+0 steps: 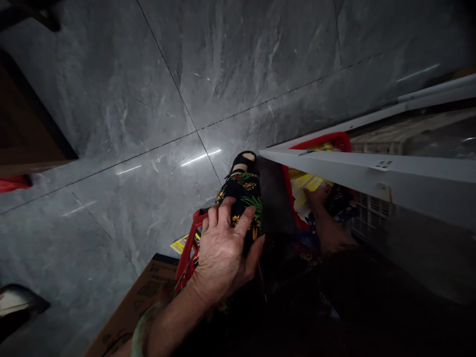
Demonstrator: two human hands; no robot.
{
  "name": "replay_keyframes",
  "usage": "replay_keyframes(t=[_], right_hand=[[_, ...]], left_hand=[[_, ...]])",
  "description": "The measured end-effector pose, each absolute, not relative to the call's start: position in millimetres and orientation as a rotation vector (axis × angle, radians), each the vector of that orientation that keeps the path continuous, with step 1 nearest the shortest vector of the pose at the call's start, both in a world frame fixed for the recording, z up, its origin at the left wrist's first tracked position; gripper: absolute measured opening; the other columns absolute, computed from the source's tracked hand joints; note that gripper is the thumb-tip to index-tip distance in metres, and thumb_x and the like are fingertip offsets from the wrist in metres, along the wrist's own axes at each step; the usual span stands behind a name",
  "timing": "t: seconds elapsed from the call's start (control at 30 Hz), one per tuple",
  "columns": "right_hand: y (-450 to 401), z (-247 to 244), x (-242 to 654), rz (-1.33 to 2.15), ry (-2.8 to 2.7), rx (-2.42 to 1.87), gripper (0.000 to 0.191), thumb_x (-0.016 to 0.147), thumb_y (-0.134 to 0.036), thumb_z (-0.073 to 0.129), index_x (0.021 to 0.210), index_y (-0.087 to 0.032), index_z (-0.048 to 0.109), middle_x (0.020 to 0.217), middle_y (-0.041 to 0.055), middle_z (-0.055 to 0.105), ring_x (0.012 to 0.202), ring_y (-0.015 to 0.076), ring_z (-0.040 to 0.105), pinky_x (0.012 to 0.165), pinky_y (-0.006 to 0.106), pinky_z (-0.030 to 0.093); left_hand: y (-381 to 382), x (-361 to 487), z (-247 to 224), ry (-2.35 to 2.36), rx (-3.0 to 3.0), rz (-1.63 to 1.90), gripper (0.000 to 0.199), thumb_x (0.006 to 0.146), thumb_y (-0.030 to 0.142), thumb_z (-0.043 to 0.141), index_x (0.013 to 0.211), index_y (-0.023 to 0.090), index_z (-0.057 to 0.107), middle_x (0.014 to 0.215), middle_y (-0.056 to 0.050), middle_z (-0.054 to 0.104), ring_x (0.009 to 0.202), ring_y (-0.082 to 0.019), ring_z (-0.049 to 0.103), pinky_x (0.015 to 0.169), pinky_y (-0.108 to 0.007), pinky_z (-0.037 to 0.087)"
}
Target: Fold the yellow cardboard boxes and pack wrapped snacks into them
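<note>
My left hand rests with its fingers spread on my knee, over dark trousers with a flower and leaf print. A pale green bangle circles that wrist. On the right, in shadow, my right hand reaches into a red basket beside the shelf. Its fingers close on the edge of a yellow-and-white packet; some of them are hidden in the dimness. The kind of packet cannot be made out.
A white metal shelf edge juts across the right side. Left of my leg are a red plastic frame, a yellow printed packet and a cardboard box. Grey tiles cover the floor. Another person's shoe shows lower left.
</note>
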State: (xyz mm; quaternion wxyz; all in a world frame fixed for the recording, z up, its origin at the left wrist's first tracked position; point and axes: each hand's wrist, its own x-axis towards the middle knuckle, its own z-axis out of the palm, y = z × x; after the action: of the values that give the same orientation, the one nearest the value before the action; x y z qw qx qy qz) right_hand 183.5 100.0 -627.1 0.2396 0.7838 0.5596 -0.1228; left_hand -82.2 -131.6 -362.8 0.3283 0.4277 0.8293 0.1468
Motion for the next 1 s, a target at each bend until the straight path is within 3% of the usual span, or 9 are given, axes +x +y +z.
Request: replay_keyframes(t=[0.43,0.67,0.77,0.9,1.0], right_hand=[[83,-640,171,-0.187,1.442,2.13,0.039,0.09,-0.034,0.056,0.125,-0.018,0.052,0.127,0.0105,0.053,0.108,0.0225,0.056,0.089,0.044,0.05],[73,-634,191,-0.114,1.476,2.095,0.042,0.09,-0.036,0.057,0.127,-0.018,0.05,0.133,0.0107,0.049,0.115,0.0254,0.052,0.095,0.049,0.045],[69,-635,197,-0.129,1.477,2.088,0.051,0.088,-0.039,0.058,0.132,-0.018,0.045,0.132,0.0133,0.049,0.116,0.0284,0.051,0.096,0.052,0.043],[73,-638,199,-0.204,1.528,2.052,0.07,0.079,-0.031,0.065,0.139,-0.01,0.034,0.12,0.0245,0.055,0.109,0.0353,0.058,0.087,0.05,0.048],[82,-638,197,-0.219,1.535,2.037,0.073,0.077,-0.027,0.066,0.139,-0.009,0.032,0.12,0.0244,0.056,0.107,0.0346,0.059,0.087,0.048,0.049]], left_hand=[[-131,-86,-363,2.167,1.091,0.393,0.046,0.083,0.038,0.055,0.126,0.021,0.052,0.129,-0.018,0.039,0.108,-0.034,0.044,0.083,-0.054,0.048],[-130,-84,-362,2.167,1.087,0.401,0.046,0.082,0.037,0.056,0.126,0.021,0.052,0.129,-0.016,0.039,0.108,-0.033,0.044,0.084,-0.053,0.048],[-130,-84,-362,2.163,1.085,0.405,0.046,0.082,0.037,0.056,0.125,0.021,0.052,0.128,-0.016,0.039,0.108,-0.032,0.044,0.086,-0.053,0.048],[-129,-82,-363,2.173,1.1,0.401,0.047,0.082,0.037,0.056,0.126,0.021,0.052,0.129,-0.016,0.038,0.109,-0.033,0.043,0.086,-0.054,0.047],[-129,-81,-362,2.169,1.099,0.401,0.046,0.082,0.036,0.055,0.126,0.021,0.051,0.129,-0.017,0.038,0.109,-0.033,0.043,0.086,-0.054,0.047]])
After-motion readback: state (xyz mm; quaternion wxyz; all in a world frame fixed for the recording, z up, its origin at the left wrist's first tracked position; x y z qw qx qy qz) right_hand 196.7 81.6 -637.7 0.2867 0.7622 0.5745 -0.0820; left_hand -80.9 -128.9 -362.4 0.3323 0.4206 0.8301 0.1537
